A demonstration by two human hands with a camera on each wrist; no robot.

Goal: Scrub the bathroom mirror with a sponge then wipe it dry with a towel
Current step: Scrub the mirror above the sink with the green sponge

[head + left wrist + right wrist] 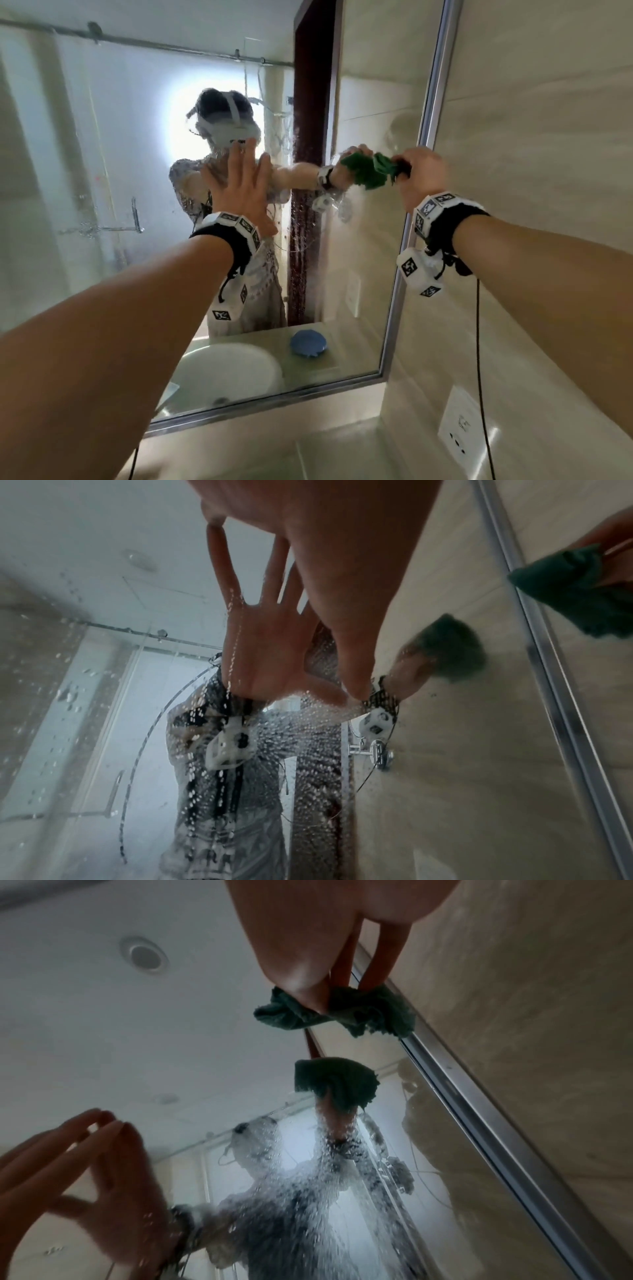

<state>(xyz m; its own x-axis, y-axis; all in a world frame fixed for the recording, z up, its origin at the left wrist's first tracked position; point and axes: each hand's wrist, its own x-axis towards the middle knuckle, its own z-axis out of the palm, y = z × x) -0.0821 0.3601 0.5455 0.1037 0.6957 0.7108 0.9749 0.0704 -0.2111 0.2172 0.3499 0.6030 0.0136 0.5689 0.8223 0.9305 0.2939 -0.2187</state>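
The metal-framed mirror (120,144) hangs on the tiled wall, with water droplets (308,750) across its middle. My left hand (239,185) lies flat on the glass with its fingers spread, shown close in the left wrist view (325,547). My right hand (423,174) grips a bunched green towel (390,166) and presses it on the glass by the mirror's right frame (399,274). In the right wrist view the fingers (308,947) pinch the towel (359,1012) beside the frame (479,1110). A blue sponge-like lump (308,343) shows only as a reflection, on the counter.
A white wall socket (460,425) sits below the mirror's right corner. A black cable (479,342) hangs from my right wrist. The basin (226,373) appears reflected low in the mirror. Beige tiled wall (548,120) fills the right side.
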